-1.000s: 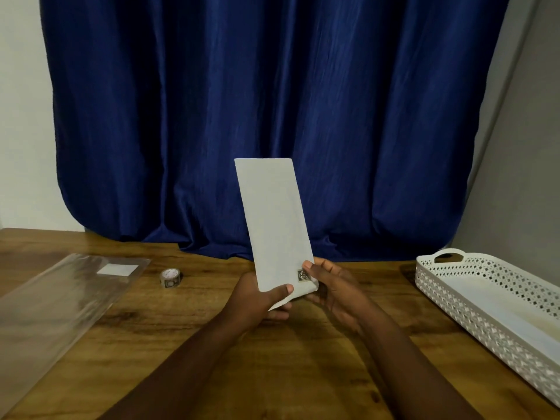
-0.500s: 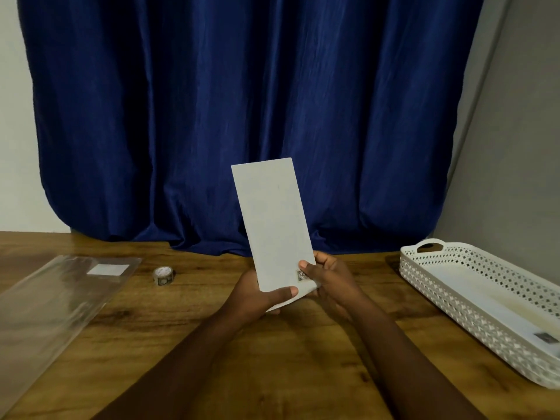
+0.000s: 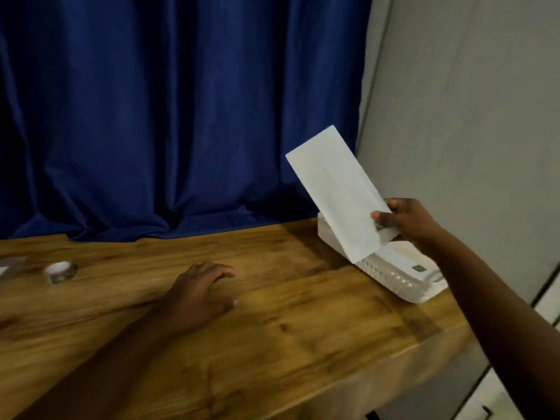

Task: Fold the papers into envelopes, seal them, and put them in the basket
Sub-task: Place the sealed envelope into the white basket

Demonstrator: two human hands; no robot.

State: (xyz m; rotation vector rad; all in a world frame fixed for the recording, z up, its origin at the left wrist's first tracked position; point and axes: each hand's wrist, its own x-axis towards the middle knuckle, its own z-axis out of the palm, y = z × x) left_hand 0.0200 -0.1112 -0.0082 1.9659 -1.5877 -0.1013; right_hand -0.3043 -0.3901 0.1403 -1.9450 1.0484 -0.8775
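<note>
- Holding the envelope by its lower right corner, the right hand pinches it, thumb on the front and fingers behind.
- Envelope: tilted, top leaning left, raised above the far end of the basket; a small sticker shows just below the thumb.
- Basket: white, perforated, at the right end of the table; another envelope with a dark sticker lies inside.
- Left hand: palm down on the table, fingers loosely curled, gripping nothing.
- Tape roll: on the table at left, well apart from the hands.
- Curtain: blue, behind the table.
</note>
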